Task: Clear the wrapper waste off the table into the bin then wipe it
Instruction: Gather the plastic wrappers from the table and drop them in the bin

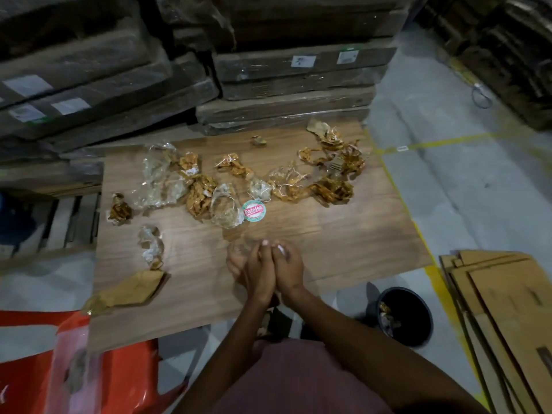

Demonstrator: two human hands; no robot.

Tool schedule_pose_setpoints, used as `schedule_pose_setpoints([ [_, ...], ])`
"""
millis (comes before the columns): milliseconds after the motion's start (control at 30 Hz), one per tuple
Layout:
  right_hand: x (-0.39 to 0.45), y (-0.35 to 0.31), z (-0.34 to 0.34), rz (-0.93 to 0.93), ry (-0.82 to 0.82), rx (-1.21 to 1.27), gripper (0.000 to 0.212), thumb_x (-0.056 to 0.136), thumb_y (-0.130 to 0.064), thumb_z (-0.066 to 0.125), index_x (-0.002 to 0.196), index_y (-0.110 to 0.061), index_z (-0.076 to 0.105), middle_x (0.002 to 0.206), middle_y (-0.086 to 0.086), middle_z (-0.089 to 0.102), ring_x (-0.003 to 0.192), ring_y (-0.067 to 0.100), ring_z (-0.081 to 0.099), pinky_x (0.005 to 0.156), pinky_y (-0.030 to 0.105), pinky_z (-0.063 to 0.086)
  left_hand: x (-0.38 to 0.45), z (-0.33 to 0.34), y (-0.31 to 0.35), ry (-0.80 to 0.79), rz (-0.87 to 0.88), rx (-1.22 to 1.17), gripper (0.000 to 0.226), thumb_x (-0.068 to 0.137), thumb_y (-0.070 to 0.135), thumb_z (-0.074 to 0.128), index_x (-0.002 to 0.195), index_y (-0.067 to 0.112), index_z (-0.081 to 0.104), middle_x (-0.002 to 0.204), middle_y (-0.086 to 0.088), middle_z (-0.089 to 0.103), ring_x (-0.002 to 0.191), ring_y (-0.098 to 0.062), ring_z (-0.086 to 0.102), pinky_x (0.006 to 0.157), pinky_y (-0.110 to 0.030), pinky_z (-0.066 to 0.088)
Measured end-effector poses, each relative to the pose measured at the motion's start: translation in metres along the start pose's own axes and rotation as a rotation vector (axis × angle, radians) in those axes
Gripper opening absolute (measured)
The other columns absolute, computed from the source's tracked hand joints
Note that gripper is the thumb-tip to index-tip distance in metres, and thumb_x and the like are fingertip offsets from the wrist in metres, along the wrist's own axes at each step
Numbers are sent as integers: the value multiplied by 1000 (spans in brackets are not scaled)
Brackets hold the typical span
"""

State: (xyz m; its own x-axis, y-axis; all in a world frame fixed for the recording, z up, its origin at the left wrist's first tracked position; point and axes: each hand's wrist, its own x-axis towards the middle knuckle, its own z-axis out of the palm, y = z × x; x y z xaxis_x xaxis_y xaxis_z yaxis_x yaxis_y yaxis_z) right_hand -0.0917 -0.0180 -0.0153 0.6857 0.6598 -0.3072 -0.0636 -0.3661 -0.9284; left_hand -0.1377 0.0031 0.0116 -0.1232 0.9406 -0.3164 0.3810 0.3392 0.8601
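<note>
Both my hands meet at the near edge of the desk [343, 234], my left hand [257, 270] and right hand [288, 265] pressed side by side, fingers curled around a clear wrapper [242, 249]. Crumpled wrapper waste [206, 189] lies scattered across the far half. The black bin [407, 316] stands on the floor off the desk's near right corner, some scraps inside.
</note>
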Motion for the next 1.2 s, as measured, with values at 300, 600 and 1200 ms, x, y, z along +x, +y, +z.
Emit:
schedule_pose_setpoints([
  [300, -25, 24, 28, 247, -152, -95, 19, 98, -19, 61, 111, -14, 74, 94, -5, 72, 87, 11, 68, 75, 11, 54, 16, -8, -85, -8, -294, -81, 49, 86, 63, 44, 108, 29, 72, 115, -5, 66, 101, -28, 66, 90, -43, 57],
  [600, -15, 4, 39, 314, -105, -61, 17, 93, -25, 63, 102, -17, 75, 100, 0, 76, 97, 19, 71, 79, 28, 56, 25, -18, -53, -104, -235, -327, 22, 101, 29, 54, 106, 20, 73, 102, -1, 75, 99, -21, 70, 83, -33, 58],
  [1200, 34, -34, -107, 191, 121, 479, 28, 84, -43, 64, 91, -20, 78, 94, 7, 76, 95, 23, 72, 76, 36, 56, -38, 89, 63, -507, 228, -185, 14, 98, 30, 55, 102, 24, 68, 100, 1, 72, 97, -16, 68, 89, -39, 56],
])
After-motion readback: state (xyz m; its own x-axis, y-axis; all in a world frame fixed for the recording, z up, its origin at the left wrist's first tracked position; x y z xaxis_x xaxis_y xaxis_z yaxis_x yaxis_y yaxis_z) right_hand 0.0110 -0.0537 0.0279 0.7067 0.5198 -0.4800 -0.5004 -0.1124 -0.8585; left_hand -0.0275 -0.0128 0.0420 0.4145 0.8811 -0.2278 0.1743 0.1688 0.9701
